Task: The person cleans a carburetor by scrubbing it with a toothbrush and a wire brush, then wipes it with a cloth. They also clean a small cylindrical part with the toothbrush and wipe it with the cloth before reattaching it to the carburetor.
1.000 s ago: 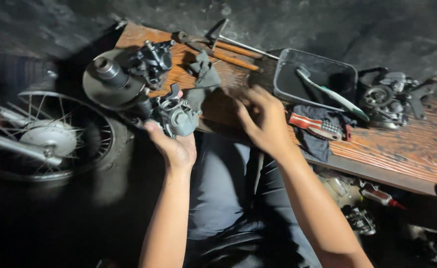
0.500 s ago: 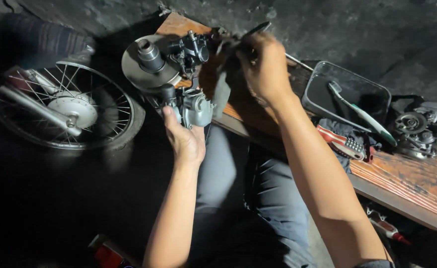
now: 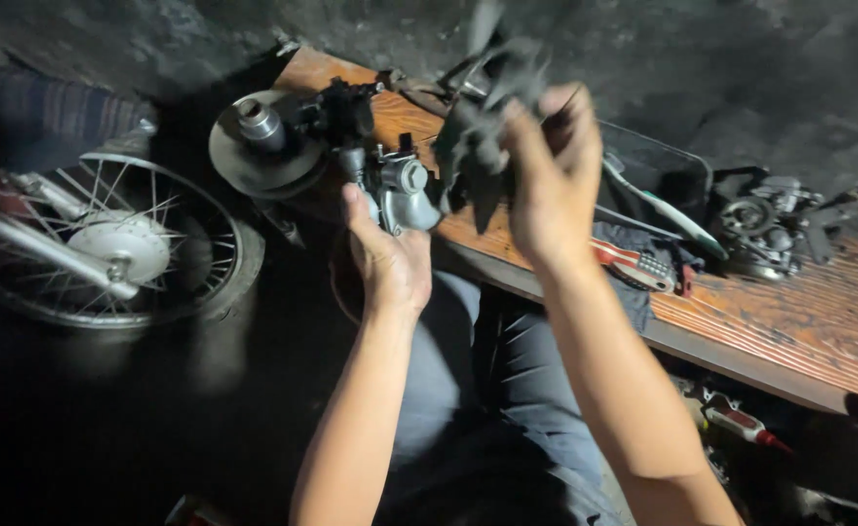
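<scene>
My left hand [image 3: 390, 258] is clenched around a grey metal carburetor [image 3: 405, 190], held at the near edge of the wooden bench [image 3: 741, 326], just in front of a round metal disc part [image 3: 259, 146]. My right hand [image 3: 546, 180] is raised above the bench, gripping a dark rag [image 3: 483, 127]; the rag is motion-blurred and hangs just right of the carburetor, whether touching it I cannot tell. A spoked wheel [image 3: 108, 244] lies on the floor to the left. On the bench to the right: a dark tray [image 3: 677, 180], a red-handled tool [image 3: 638, 265] on a cloth, and another engine part [image 3: 765, 224] further right.
</scene>
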